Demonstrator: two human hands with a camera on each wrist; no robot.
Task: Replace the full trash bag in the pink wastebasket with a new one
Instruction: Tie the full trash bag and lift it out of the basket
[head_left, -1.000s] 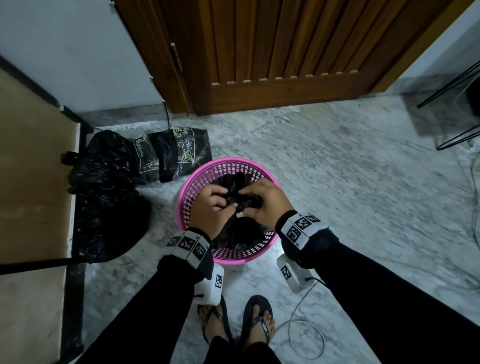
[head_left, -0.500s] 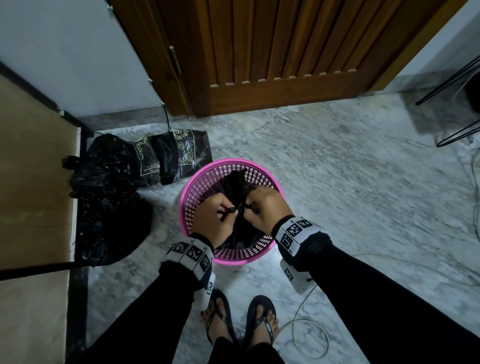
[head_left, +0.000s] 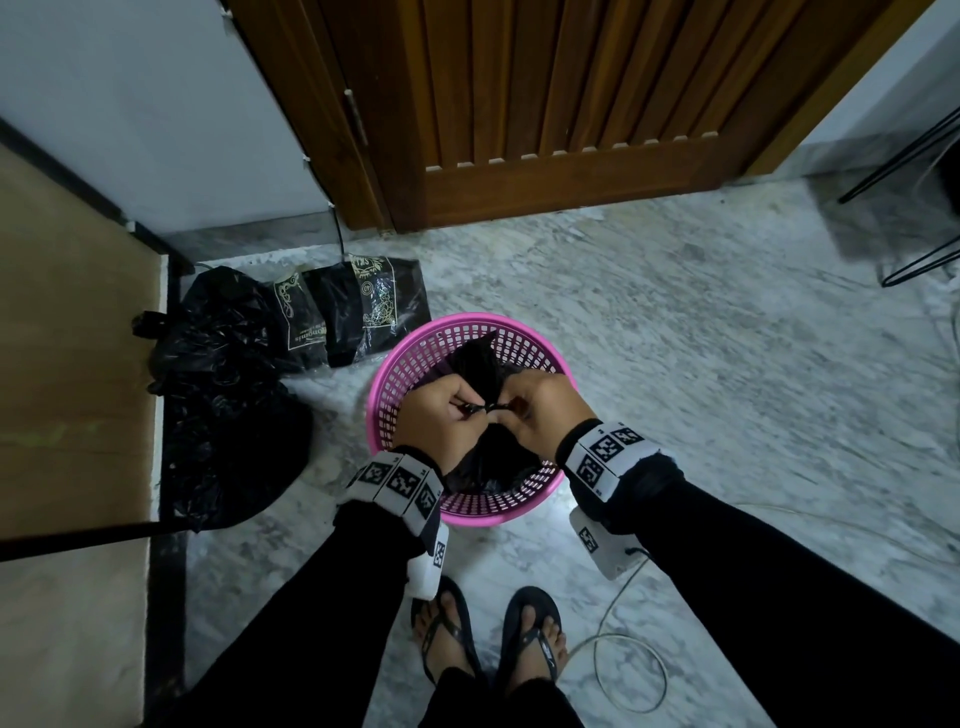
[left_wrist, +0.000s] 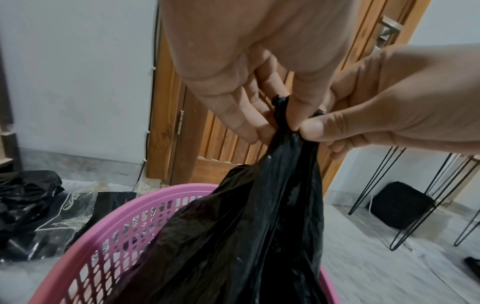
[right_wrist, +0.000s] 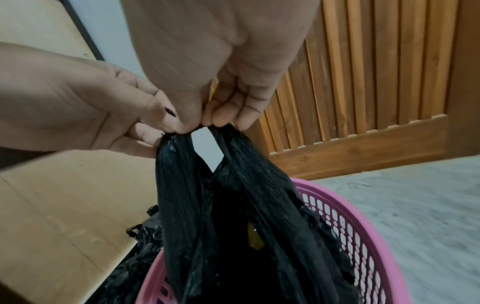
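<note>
**Tying off the full bag over the basket**

Here I am, standing over the pink wastebasket (head_left: 470, 512) on the marble floor (head_left: 701, 338), both hands busy at the top of the full trash bag (head_left: 485, 457). My left hand (head_left: 434, 415) is closed, fingers and thumb pinching 1 gathered handle of black plastic. My right hand (head_left: 540, 410) is closed too, pinching the other handle right beside it. The 2 handles meet between my fingertips, and the bag's body hangs down inside the basket, its lower part sitting within the pink mesh wall.

This looks like the knot stage, so the trick is tension: keep both handles taut and pull them apart evenly so the knot seats low and tight. The right wrist view shows an open gap between the 2 handles, with something yellowish visible inside the bag, so I'd want that gap drawn shut before lifting. Thin plastic like this stretches and tears if jerked, so a steady pull beats a yank.

Off to my left, near the wooden door (head_left: 545, 104), lie packets of black bags (head_left: 358, 306) and a crumpled black bag (head_left: 228, 395) on the floor, the likely source for the replacement liner.
</note>
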